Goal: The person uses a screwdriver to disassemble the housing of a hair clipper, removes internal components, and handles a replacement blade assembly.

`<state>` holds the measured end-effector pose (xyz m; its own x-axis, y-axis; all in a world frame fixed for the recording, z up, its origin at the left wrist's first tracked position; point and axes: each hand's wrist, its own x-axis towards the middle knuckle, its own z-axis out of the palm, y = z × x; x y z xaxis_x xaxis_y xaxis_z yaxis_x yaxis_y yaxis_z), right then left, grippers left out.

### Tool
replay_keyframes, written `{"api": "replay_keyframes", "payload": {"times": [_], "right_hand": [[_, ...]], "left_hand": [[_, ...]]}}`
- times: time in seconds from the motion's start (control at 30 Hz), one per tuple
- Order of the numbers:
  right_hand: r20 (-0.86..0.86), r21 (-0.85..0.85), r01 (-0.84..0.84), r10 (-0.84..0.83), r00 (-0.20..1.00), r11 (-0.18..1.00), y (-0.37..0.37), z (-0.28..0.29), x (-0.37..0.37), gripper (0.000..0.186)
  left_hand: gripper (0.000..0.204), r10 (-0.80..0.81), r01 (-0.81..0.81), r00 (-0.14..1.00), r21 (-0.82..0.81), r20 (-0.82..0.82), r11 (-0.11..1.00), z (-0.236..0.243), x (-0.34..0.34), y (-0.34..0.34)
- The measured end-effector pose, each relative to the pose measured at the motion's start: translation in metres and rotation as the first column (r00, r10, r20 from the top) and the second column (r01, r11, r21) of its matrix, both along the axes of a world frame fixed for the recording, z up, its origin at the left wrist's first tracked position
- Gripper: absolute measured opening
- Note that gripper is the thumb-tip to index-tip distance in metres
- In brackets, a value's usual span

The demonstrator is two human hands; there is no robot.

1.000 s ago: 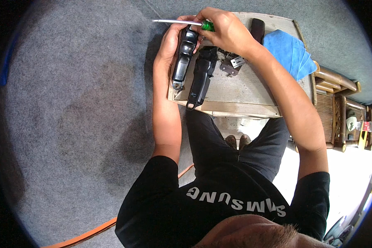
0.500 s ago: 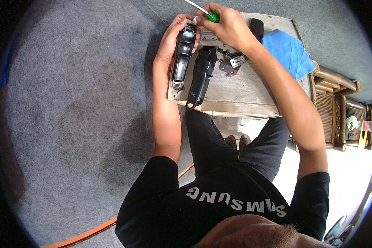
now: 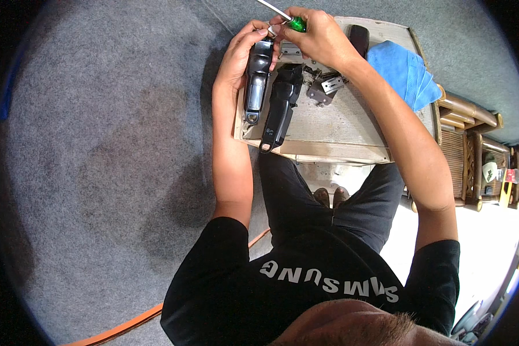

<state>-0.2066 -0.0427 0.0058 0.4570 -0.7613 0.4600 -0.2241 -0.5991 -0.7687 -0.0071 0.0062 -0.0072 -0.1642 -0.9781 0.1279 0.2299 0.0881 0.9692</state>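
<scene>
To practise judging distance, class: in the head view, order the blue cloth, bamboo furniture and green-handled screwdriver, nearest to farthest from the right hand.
1. Green-handled screwdriver: held in the right hand.
2. Blue cloth: to that hand's right.
3. Bamboo furniture: farther right, beyond the cloth.

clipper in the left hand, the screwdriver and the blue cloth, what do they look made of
Clipper: probably black plastic, glossy, judging by the bright highlights. Screwdriver: its green handle looks like shiny plastic; the pale, smooth shaft suggests metal. Blue cloth: matte fabric, showing soft folds; fibre unclear.
</scene>
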Motion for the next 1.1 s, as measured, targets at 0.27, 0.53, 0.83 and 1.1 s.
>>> {"api": "replay_keyframes", "payload": {"times": [0.27,0.53,0.83,1.1], "right_hand": [[-0.013,-0.273,0.037,-0.042,0.999,0.961,-0.003,-0.010,0.002,0.032],[-0.014,-0.408,0.073,-0.086,0.996,0.910,-0.004,-0.014,0.004,0.034],[0.042,-0.345,0.121,-0.114,0.993,0.931,0.003,-0.005,-0.001,0.035],[-0.247,-0.274,0.260,-0.329,0.912,0.926,-0.014,0.016,-0.035,0.030]], "left_hand": [[0.019,-0.003,0.002,1.000,0.007,0.003,1.000,0.003,-0.001,0.002],[0.024,0.029,-0.029,0.999,0.019,0.017,0.999,0.000,0.000,0.002],[0.013,-0.017,0.017,1.000,0.003,-0.020,1.000,0.000,0.003,0.001],[0.011,-0.040,0.040,0.999,-0.028,0.004,0.999,0.001,0.002,0.000]]}}
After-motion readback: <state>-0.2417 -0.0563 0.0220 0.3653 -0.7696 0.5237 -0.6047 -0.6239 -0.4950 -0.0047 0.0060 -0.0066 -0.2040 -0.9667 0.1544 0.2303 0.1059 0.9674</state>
